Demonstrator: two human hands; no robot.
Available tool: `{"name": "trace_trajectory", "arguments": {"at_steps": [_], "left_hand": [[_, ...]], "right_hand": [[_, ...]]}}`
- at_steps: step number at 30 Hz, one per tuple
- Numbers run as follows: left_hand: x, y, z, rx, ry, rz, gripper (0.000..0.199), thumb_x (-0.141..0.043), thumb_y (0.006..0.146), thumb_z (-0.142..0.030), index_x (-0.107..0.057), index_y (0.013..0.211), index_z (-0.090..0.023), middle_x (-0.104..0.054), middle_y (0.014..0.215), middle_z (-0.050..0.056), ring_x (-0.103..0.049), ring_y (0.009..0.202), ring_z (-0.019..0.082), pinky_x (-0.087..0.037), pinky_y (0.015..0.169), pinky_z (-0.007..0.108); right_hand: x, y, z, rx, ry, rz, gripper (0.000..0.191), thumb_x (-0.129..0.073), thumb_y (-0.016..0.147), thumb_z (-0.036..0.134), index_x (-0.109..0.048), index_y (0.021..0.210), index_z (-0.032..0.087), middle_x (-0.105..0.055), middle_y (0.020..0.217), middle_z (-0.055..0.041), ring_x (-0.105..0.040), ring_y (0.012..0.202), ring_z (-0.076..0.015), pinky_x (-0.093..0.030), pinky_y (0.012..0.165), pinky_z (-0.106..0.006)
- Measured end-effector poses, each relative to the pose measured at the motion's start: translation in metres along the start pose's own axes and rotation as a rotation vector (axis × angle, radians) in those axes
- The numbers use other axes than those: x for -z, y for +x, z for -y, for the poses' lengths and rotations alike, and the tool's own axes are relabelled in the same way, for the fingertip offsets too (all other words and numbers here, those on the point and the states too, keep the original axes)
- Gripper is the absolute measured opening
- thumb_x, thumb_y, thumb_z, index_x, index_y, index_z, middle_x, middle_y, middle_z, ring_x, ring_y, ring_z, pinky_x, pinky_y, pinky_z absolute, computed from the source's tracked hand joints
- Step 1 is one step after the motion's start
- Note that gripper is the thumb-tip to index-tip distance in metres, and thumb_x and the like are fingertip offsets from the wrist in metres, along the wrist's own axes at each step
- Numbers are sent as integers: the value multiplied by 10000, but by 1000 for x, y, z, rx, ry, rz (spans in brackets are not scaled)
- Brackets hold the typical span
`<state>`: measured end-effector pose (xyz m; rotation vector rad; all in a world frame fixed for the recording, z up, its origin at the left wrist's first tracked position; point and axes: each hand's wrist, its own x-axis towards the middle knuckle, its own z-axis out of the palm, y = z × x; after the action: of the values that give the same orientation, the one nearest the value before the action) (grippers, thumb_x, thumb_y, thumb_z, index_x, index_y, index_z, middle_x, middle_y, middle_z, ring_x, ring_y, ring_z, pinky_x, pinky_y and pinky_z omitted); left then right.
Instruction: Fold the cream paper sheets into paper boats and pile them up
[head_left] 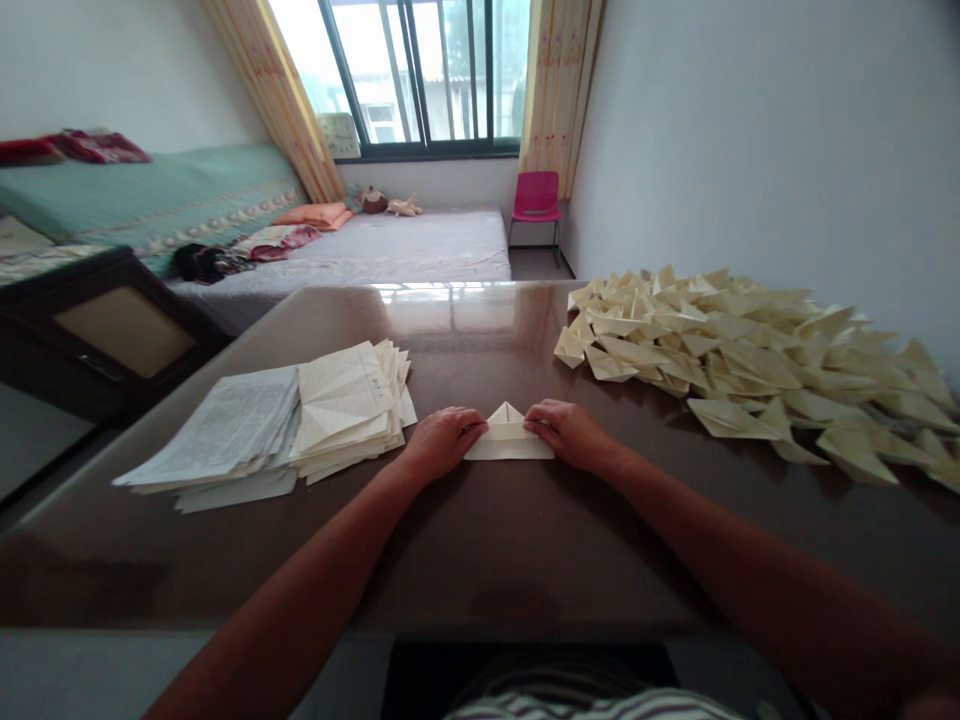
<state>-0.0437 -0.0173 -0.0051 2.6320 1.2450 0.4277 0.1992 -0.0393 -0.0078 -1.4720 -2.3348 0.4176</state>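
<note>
A cream sheet of folded paper [509, 447] lies on the brown table in front of me, with a triangular peak at its far side and a flat strip along its near edge. At its left end, my left hand [448, 438] is closed, with the fingertips pinching the paper. My right hand [570, 430] pinches the opposite end in the same way. Both thumbs and fingers meet at the fold, and parts of the paper's corners are hidden under them.
Left of my hands are a stack of cream paper sheets [349, 400] and a pile of printed white sheets [217, 425]. Folded paper boats [720, 340] are heaped on the right of the glossy table [480, 560]. Beyond stand a bed [442, 245] and a pink chair [536, 200].
</note>
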Motion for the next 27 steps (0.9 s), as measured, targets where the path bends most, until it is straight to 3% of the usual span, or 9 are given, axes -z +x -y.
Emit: {"name": "trace_trajectory", "arguments": {"at_steps": [7,11,15,19,22,27], "left_hand": [[-8,0,-8,51,116,-88,203,-431,943,-313,-613,939,-223,-634,883,19,-606,792,158,-450,672,254],[-10,-2,-11,54,181,-147,195,-446,942,-302,-607,1022,-225,-607,935,43,-566,912,183,-464,718,264],[-7,-8,-20,-153,231,-236,230,-421,949,-227,-607,1084,-210,-602,1010,66,-512,970,200,-477,798,302],[-4,-11,-31,-370,221,-190,233,-402,950,-207,-617,1035,-179,-596,929,72,-527,891,183,-498,817,328],[-6,-11,-34,-403,203,-154,239,-391,958,-227,-622,994,-175,-587,909,67,-551,886,175,-511,840,345],[-9,-10,-31,-387,180,-150,275,-384,959,-222,-574,1152,-175,-594,954,71,-562,917,183,-519,876,359]], "right_hand": [[-1,-2,10,-68,-104,-31,177,-474,925,313,-600,916,189,-640,934,-48,-596,834,-158,-393,744,-251],[-2,-1,11,-75,-147,-20,165,-456,927,294,-584,923,190,-637,927,-48,-596,844,-164,-387,736,-251],[-2,-1,11,-78,-176,-8,159,-440,930,286,-564,927,187,-637,913,-51,-594,842,-167,-382,728,-251],[-1,-1,13,-81,-196,-1,146,-428,930,279,-547,928,194,-635,918,-50,-589,850,-168,-377,720,-251],[-1,-1,13,-90,-202,2,143,-418,931,272,-540,929,196,-634,917,-51,-586,853,-169,-374,708,-252],[-1,-2,13,-97,-198,-3,145,-410,936,275,-534,934,201,-634,932,-50,-581,867,-166,-372,692,-249]]}}
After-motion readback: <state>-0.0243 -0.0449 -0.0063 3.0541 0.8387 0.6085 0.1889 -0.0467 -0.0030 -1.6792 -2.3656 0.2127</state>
